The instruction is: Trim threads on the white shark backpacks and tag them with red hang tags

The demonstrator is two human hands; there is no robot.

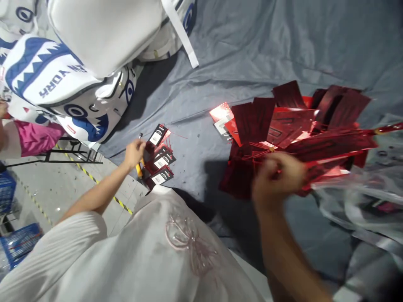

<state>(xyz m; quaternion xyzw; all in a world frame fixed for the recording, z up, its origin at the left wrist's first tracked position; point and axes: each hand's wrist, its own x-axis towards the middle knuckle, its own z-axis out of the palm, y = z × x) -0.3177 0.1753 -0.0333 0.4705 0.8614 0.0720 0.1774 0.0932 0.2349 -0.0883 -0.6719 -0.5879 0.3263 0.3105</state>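
- On the grey-draped bench (201, 88), we have a fanned bundle of dark red hang tags (253, 119) ahead to our right, its thin red strings (258, 145) converging near the middle.
- Our right hand (278, 178) is curled over the near side of that bundle; it is blurred, so we cannot tell whether the fingers pinch a string or close on nothing.
- Our left hand (134, 153) is wrapped round a slim yellow-and-black tool (139, 169), its kind unclear, beside a small group of black hang tags (164, 161) with white labels.
- Those black tags lie close to the bench's edge, so a brush of our wrist or clothing could send them to the floor (135, 193).
- So many strings cross at one place that a hard, careless tug could knot them or snap one.
- The clear plastic bag (362, 191) crowds the bundle's right side; if it gets dragged, it might scatter red tags.
- The white backpacks (105, 33) lean heaped at the left, and a slide could bury the black tags.
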